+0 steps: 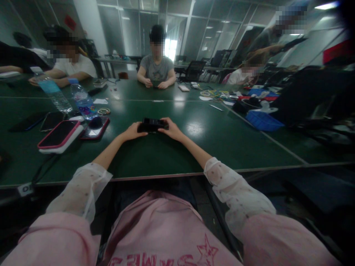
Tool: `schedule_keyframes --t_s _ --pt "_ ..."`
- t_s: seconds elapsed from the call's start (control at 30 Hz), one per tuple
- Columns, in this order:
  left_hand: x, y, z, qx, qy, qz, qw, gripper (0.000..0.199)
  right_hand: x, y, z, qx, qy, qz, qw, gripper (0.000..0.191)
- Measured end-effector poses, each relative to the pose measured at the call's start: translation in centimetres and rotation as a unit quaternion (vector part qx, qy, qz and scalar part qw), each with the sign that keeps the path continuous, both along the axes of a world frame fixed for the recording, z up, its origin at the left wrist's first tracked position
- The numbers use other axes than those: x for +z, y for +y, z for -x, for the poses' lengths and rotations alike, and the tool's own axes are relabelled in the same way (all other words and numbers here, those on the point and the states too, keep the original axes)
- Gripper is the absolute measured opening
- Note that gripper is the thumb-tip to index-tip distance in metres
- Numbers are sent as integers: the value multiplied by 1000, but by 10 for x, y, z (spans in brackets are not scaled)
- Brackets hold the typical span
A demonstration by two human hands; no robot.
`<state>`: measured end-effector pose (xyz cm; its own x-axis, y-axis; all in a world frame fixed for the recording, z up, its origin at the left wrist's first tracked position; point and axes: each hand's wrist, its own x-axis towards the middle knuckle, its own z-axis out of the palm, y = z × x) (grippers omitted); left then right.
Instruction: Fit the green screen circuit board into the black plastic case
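Observation:
A black rectangular device (151, 125), dark on top and too dim to identify exactly, is held low over the green table (177, 155). At its left end, my left hand (133, 131) grips it with the thumb along the near side. My right hand (171, 129) closes on the opposite end in the same way. Both forearms reach forward across the table edge. Whether the device's underside touches the tabletop, I cannot tell.
To the left are a pink-edged phone (59, 133) on a white object, another phone (97, 129) and two plastic bottles (83, 99). A blue basket (263, 120), a pen (216, 108) and cables (212, 93) lie right. A person (156, 66) sits opposite; others sit around.

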<state>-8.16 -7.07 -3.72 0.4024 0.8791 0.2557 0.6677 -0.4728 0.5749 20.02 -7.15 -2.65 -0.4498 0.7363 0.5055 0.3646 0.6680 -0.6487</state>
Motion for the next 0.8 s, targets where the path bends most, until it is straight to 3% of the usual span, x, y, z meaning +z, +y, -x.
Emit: schedule_keyframes --t_s 0.8 --pt "1 -2 0 6 19 -13 1000 72 4 -1 -1 6 22 3 1000 54"
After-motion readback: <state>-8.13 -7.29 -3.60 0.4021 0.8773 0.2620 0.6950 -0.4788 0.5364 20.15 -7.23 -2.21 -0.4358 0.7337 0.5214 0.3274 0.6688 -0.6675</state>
